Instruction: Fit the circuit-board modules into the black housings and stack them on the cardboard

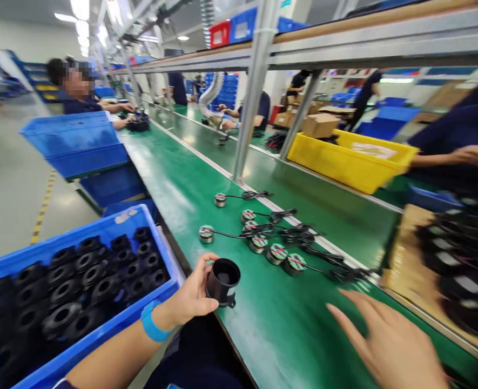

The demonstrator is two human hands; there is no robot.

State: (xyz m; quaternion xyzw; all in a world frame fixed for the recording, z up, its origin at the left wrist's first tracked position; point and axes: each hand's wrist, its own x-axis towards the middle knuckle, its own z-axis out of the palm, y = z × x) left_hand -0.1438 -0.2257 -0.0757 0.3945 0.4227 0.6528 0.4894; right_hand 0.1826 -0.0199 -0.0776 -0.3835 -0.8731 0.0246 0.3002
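Note:
My left hand point(200, 294) grips a black cylindrical plastic housing point(222, 282) at the near edge of the green bench. The housing's round mouth faces up and a small lug sticks out low on its side. My right hand point(388, 335) is over the bench at the lower right, fingers apart, holding nothing. Between and beyond the hands lie several small round motors with black cables, among them a near motor point(294, 263) and a far motor point(220, 200). Their tops show green and white with red wires.
A blue crate point(163, 243) of several black housings stands at my left. On the right, a cardboard sheet point(401, 254) bears coiled black parts. A yellow bin point(344, 162) sits beyond a metal post point(250, 108). Other people work along the bench.

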